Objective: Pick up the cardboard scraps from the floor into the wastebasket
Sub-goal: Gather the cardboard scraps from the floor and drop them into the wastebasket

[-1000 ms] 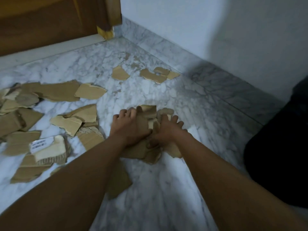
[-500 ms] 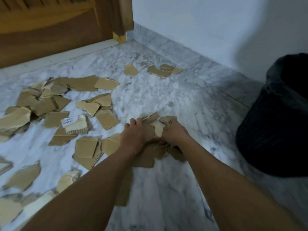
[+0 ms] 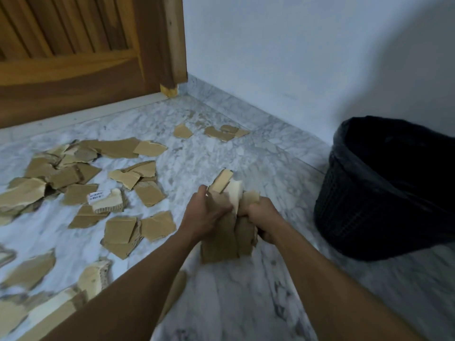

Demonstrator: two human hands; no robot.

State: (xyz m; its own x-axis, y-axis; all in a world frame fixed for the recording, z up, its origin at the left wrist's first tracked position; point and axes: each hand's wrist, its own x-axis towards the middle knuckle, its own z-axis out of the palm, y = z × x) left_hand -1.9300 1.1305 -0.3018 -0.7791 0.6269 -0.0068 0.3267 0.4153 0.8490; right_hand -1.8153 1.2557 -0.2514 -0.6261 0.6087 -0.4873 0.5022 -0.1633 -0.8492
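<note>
A bundle of brown cardboard scraps [image 3: 222,239] is squeezed between both hands above the marble floor. My left hand [image 3: 203,214] presses it from the left and my right hand [image 3: 263,214] from the right. A black wastebasket [image 3: 384,190] lined with a black bag stands to the right against the wall, apart from the bundle. Several loose scraps [image 3: 81,178] lie scattered over the floor on the left, one with a white label [image 3: 98,195]. A few small scraps [image 3: 221,132] lie far off near the wall.
A wooden door [image 3: 73,57] and its frame close the far left side. A pale wall [image 3: 295,57] with a marble skirting runs along the right. Bare marble floor [image 3: 234,303] lies between my arms.
Both hands have closed on the gathered scraps and lifted them off the floor as a bundle. The view has swung right and up, bringing the wastebasket fully into sight.
</note>
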